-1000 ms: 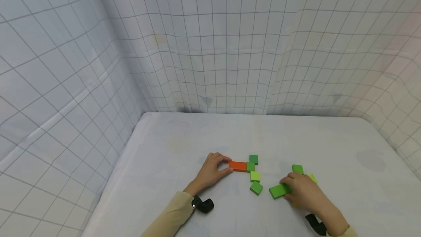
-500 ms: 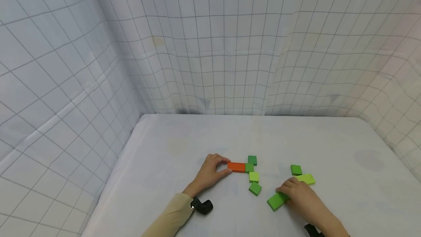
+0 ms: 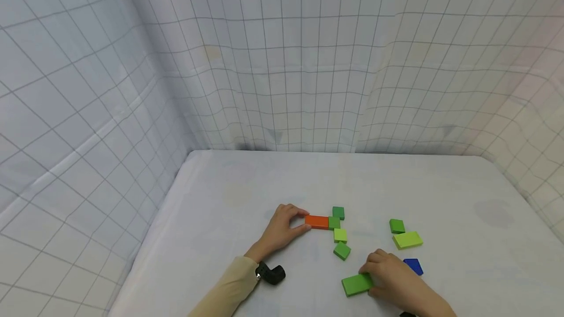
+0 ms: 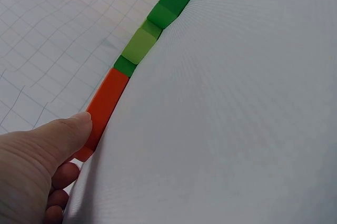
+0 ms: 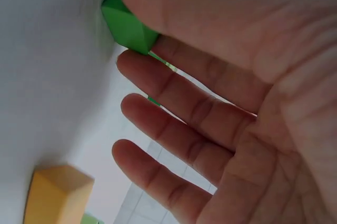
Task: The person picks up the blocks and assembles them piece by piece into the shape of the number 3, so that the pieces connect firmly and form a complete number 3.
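Observation:
In the head view my left hand (image 3: pixel 279 231) pinches the left end of a red-orange rectangular block (image 3: pixel 317 222) lying on the table. The left wrist view shows the thumb along one side of that block (image 4: pixel 107 103). A small green block (image 3: pixel 334 223) touches its right end, with a darker green block (image 3: pixel 338 213) behind, and a lime block (image 3: pixel 340 235) and a turned green block (image 3: pixel 341 251) in front. Nearer the body, my right hand (image 3: pixel 392 275) holds the right end of a long green block (image 3: pixel 356 284) between thumb and fingers; the other fingers are extended.
To the right lie a green block (image 3: pixel 397 226), a lime rectangular block (image 3: pixel 408 240) and a blue block (image 3: pixel 413 266), partly behind the right hand. A yellow-orange block (image 5: pixel 58 195) shows in the right wrist view. Gridded white cloth (image 3: pixel 286 72) rises behind the table (image 3: pixel 246 180).
My right hand has moved left and toward the body with the long green block, uncovering the lime rectangular block and the blue block. The left hand keeps its hold on the red-orange block.

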Available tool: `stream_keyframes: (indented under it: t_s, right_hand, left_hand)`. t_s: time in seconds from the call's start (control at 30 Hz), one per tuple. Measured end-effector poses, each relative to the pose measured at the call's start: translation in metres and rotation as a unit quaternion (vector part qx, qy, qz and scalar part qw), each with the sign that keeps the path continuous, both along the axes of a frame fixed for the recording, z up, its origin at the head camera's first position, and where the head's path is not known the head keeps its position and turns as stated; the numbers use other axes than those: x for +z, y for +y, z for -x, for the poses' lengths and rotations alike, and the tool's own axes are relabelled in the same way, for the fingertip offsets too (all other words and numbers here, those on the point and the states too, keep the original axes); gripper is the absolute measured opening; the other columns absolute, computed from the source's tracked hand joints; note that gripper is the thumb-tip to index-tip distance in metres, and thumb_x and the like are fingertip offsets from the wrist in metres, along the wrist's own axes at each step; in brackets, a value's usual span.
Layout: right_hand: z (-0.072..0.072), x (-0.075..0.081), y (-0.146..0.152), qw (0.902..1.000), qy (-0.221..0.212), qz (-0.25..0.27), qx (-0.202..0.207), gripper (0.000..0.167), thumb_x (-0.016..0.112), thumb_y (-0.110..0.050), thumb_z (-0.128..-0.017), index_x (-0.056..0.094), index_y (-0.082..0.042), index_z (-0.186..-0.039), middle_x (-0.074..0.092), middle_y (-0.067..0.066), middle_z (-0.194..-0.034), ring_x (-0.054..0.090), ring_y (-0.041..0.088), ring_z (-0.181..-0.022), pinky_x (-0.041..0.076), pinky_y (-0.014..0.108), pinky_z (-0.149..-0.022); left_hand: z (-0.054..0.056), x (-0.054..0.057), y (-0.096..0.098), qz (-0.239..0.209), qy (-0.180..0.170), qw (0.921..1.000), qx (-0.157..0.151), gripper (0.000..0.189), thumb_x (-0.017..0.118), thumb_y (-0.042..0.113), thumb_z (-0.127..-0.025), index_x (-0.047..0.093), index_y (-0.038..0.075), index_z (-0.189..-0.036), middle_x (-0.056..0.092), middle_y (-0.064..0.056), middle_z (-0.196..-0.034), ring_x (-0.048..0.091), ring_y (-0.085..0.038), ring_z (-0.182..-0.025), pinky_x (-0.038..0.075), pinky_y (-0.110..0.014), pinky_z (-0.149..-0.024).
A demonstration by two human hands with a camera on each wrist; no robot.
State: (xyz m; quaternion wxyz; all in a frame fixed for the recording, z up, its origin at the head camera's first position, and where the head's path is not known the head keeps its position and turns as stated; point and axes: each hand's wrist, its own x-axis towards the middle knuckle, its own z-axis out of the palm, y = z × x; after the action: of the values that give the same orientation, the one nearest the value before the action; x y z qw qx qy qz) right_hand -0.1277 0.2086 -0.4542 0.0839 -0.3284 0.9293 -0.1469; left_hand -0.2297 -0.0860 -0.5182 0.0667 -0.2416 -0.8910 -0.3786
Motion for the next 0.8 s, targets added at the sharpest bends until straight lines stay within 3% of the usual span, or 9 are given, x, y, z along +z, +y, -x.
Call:
stream_keyframes:
  t_s: [0.43, 0.63, 0.8]
  right_hand:
    - [0.001, -0.001, -0.032, 0.9981, -0.022, 0.012, 0.057, 0.030, 0.081, -0.032, -0.074, 0.072, -0.018, -0.098, 0.051, -0.020, -0.087, 0.044, 0.002, -0.080, 0.045, 0.026, -0.072]
    - [0.003, -0.002, -0.043, 0.9968, 0.001, 0.018, 0.078, 0.034, 0.079, -0.039, -0.075, 0.072, -0.018, -0.100, 0.051, -0.019, -0.088, 0.044, 0.002, -0.080, 0.044, 0.027, -0.072]
    - [0.004, -0.001, -0.040, 0.9976, 0.016, 0.012, 0.066, 0.032, 0.080, -0.042, -0.072, 0.073, -0.019, -0.093, 0.050, -0.019, -0.084, 0.043, 0.003, -0.079, 0.042, 0.028, -0.071]
  left_hand:
    - [0.000, 0.002, 0.000, 0.005, -0.002, 1.0000, 0.001, 0.031, 0.072, 0.034, -0.085, 0.068, 0.018, -0.110, 0.060, 0.008, -0.101, 0.044, -0.012, -0.093, 0.038, -0.032, -0.083]
    - [0.001, 0.001, 0.000, 0.006, 0.010, 0.9999, 0.000, 0.030, 0.072, 0.035, -0.085, 0.068, 0.018, -0.110, 0.060, 0.008, -0.101, 0.045, -0.011, -0.093, 0.038, -0.031, -0.083]
    - [-0.001, 0.002, 0.000, 0.005, 0.010, 0.9999, -0.004, 0.031, 0.072, 0.034, -0.085, 0.068, 0.017, -0.110, 0.060, 0.008, -0.101, 0.045, -0.012, -0.093, 0.039, -0.031, -0.083]
